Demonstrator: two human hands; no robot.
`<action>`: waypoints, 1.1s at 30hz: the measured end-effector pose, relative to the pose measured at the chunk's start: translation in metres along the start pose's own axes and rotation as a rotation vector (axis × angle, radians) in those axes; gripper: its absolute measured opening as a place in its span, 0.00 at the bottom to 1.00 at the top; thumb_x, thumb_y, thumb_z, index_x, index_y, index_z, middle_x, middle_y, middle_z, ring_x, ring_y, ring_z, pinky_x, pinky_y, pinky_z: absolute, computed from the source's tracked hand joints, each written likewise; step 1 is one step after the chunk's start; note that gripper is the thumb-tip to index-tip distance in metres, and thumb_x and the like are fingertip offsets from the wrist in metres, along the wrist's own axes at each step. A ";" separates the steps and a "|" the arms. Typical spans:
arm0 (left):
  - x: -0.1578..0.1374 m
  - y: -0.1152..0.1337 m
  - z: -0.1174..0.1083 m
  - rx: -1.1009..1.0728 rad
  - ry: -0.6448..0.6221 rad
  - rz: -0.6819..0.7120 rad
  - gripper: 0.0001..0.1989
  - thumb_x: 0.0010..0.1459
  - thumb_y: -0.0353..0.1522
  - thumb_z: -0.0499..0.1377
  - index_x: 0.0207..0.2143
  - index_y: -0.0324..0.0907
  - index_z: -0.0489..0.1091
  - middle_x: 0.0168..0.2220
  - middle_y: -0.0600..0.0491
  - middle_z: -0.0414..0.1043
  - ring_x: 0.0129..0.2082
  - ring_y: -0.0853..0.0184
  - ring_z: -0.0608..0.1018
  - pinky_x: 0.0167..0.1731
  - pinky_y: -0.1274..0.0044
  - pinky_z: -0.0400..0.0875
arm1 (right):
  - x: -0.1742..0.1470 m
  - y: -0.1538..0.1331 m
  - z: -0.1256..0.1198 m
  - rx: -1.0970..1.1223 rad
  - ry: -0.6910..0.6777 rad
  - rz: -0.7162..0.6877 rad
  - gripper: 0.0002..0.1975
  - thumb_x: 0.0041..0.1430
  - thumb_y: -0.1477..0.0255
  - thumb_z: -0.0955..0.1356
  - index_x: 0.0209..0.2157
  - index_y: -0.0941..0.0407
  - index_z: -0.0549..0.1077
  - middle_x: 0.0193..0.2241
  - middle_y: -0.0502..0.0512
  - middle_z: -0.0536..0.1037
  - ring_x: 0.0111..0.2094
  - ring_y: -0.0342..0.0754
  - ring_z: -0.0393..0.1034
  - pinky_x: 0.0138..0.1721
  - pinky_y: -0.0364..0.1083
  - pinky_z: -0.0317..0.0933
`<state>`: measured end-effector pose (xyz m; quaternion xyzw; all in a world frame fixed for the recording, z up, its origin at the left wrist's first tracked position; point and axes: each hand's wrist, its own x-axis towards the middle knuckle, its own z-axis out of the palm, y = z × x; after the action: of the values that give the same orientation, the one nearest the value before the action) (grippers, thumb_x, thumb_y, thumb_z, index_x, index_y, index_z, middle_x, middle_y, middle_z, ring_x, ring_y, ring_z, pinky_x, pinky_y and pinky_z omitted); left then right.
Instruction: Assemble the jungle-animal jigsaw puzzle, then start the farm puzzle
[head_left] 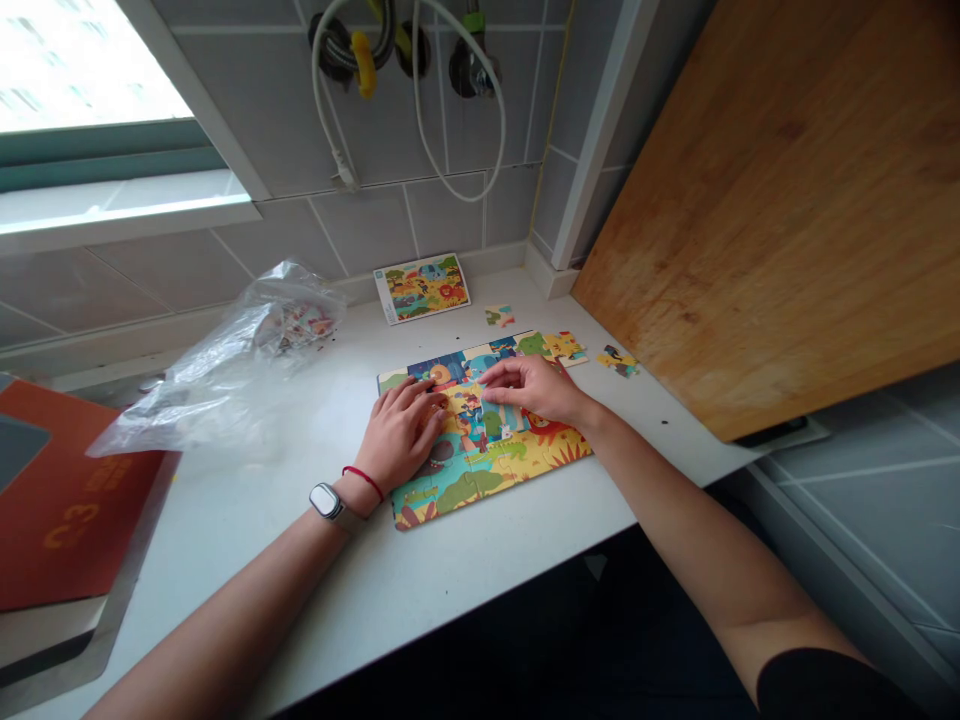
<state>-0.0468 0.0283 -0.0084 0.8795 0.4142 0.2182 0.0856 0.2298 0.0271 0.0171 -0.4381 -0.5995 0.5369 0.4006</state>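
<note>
So there's one jigsaw [480, 487], two hands: left hand [401, 430] loosely spread on its left side, right hand [536, 388] pinched narrow over its middle, can't tell if it's got a piece. One picture card [422, 290] behind the jigsaw, one plastic bag [217, 370] left of it, contents blurry. Loose pieces [619, 362] to its right overlap, hard to count.

Thin red bracelet [365, 478] on the left wrist [358, 497], silver-rimmed oval watch [325, 499], greyish strap [351, 519], black right sleeve [825, 685]
</note>
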 end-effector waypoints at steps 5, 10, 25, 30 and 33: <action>0.000 0.001 -0.001 0.002 -0.008 -0.007 0.18 0.75 0.40 0.49 0.55 0.46 0.75 0.64 0.46 0.72 0.67 0.49 0.68 0.64 0.52 0.66 | -0.003 -0.001 0.010 -0.019 -0.118 0.015 0.22 0.57 0.57 0.78 0.49 0.55 0.83 0.43 0.59 0.87 0.47 0.54 0.83 0.53 0.54 0.75; 0.000 0.002 -0.001 0.000 -0.008 -0.012 0.17 0.75 0.40 0.50 0.55 0.47 0.75 0.64 0.47 0.72 0.67 0.49 0.68 0.63 0.52 0.66 | -0.004 -0.009 0.010 -0.171 -0.020 -0.121 0.19 0.64 0.58 0.73 0.52 0.51 0.82 0.53 0.58 0.83 0.55 0.54 0.78 0.56 0.54 0.71; 0.000 0.002 -0.002 -0.001 -0.008 -0.007 0.18 0.75 0.40 0.50 0.55 0.46 0.75 0.64 0.47 0.72 0.67 0.50 0.68 0.63 0.53 0.66 | -0.012 -0.015 -0.002 -0.846 -0.194 -0.080 0.20 0.50 0.63 0.83 0.41 0.56 0.79 0.42 0.57 0.79 0.46 0.55 0.73 0.49 0.50 0.65; 0.000 0.002 -0.002 -0.001 -0.013 -0.014 0.17 0.75 0.40 0.50 0.55 0.46 0.75 0.64 0.47 0.72 0.68 0.50 0.68 0.64 0.54 0.66 | -0.012 -0.013 0.005 -0.784 -0.250 -0.133 0.17 0.55 0.67 0.80 0.45 0.55 0.82 0.43 0.58 0.80 0.48 0.56 0.73 0.53 0.52 0.66; 0.000 0.002 -0.001 -0.003 -0.010 -0.016 0.17 0.75 0.40 0.50 0.55 0.46 0.75 0.64 0.47 0.72 0.68 0.50 0.67 0.65 0.54 0.65 | -0.013 -0.012 0.008 -0.807 -0.256 -0.158 0.16 0.62 0.67 0.77 0.51 0.53 0.83 0.46 0.59 0.78 0.52 0.57 0.72 0.57 0.54 0.65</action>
<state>-0.0461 0.0270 -0.0064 0.8770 0.4206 0.2136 0.0909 0.2244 0.0117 0.0280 -0.4422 -0.8381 0.2768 0.1593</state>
